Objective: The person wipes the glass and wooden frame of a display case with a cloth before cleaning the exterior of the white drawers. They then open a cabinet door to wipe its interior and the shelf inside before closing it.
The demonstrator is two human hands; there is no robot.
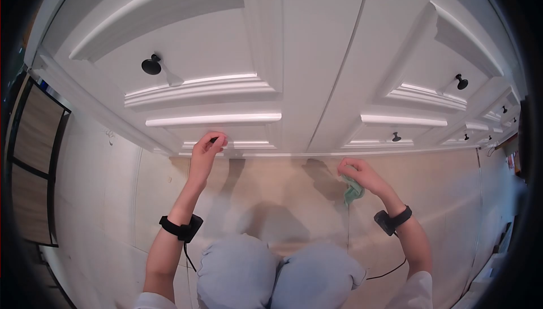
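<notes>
Your left hand [207, 146] pinches the small black knob [214, 139] on the lowest drawer [226, 144] of the white cabinet; pull straight toward your knees, evenly. Your right hand [362, 176] is clamped on a crumpled green cloth [353, 191], near the floor at the cabinet's base. The drawer front's long axis runs left-right; the knob points at you.

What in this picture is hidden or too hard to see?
- Knob under the left hand, head view: the fingers cover nearly all of it.
- Green cloth, head view: the right hand hides most of it.
- Small knobs at far right, head view: too small and warped by the lens.
- Dark frame at left: cut off by the picture's round edge.
</notes>
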